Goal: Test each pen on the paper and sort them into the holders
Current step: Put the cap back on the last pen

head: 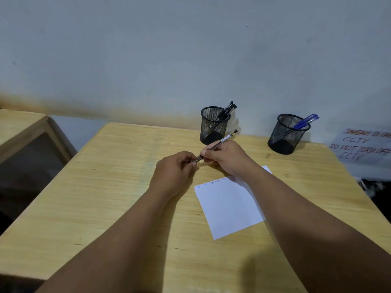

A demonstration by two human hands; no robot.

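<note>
Pen (220, 142): one, dark-barrelled, held above the desk (105, 187) between both hands. Long axis slopes from its tip end, low and toward the person's left, up to its rear end, which points at the left holder (213, 125). Right hand (226, 157) is clamped round the barrel, and is the nearer hand to both holders. Left hand (175, 168) is closed, fingertips pinching the tip end; whether it grips a cap or the pen itself cannot be told.

Paper (230, 204): white sheet, just beside and below the right hand, partly under the right forearm. One line of small blue scribbles along its far edge; not legible.

Left holder: black mesh, dark pens inside.

Right holder (287, 134): black mesh, blue pens inside.

Barrel label: white, print too small to read.

Notice (361, 146), far right, handwritten: "DO NOT TURN OFF CCTV"; the upper line is cut off.
</note>
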